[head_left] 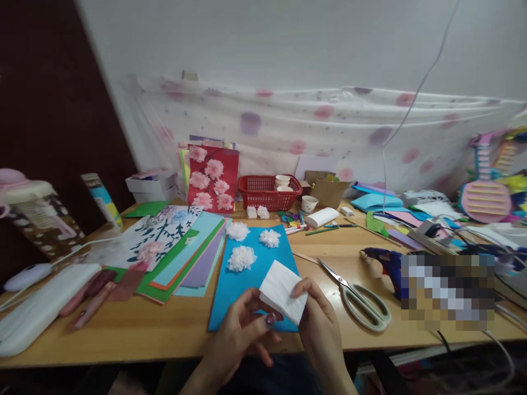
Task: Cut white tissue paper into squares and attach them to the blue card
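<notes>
A folded square of white tissue (283, 291) is held up above the near part of a blue sheet (257, 247). My right hand (319, 321) pinches its right side, thumb on top. My left hand (242, 329) touches the tissue's left corner with its fingertips, the other fingers partly curled beneath. Three fluffy white paper flowers, one of them (241, 258) nearest to me, lie on the blue sheet's upper half. Scissors (358, 299) with pale handles rest on the table to the right of my hands.
Coloured papers (201, 263) are stacked at left. Behind stand a red card (213, 178) with pink flowers and a red basket (269, 192). A paper cup (309, 204) and a white roll (321, 218) sit nearby. A glue gun (385, 263) and cables lie at right.
</notes>
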The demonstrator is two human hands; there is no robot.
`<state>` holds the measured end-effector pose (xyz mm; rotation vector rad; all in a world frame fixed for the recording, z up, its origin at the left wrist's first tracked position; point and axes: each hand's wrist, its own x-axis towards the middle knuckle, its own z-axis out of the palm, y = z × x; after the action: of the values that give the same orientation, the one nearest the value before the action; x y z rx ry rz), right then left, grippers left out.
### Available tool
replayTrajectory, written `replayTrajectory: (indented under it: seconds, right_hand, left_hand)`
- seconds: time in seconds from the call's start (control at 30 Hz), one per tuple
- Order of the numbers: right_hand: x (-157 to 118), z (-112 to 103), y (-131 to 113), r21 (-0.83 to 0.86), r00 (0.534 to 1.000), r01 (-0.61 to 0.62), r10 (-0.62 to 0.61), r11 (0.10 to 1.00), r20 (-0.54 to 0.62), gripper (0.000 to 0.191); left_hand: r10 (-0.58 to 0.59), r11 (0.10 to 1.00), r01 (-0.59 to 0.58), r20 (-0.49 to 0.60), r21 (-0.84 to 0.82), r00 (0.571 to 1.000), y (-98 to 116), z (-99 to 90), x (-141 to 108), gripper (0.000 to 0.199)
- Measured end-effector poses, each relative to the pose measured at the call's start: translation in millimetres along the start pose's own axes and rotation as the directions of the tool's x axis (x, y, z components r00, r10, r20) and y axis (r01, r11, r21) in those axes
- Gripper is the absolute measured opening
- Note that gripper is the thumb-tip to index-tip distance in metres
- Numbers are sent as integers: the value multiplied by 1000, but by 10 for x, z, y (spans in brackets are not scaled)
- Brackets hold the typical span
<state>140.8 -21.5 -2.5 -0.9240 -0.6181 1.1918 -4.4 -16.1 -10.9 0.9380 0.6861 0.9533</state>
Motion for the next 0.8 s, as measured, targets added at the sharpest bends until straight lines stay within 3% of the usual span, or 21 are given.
replayTrajectory:
  seconds: [0.2,0.53,0.8]
  right_hand:
    - [-3,-26,69,-66,1000,-2,2,998,-3,15]
    - [-42,-14,43,30,998,-44,42,999,44,20]
    - [-39,-77,125,75,997,-4,-3,997,80,13]
  left_hand:
    - [50,998,-40,-180,57,982,-124,84,128,51]
    - [32,999,-27,-135,36,990,-43,53,58,44]
    - [36,999,-32,-207,24,978,-77,29,74,52]
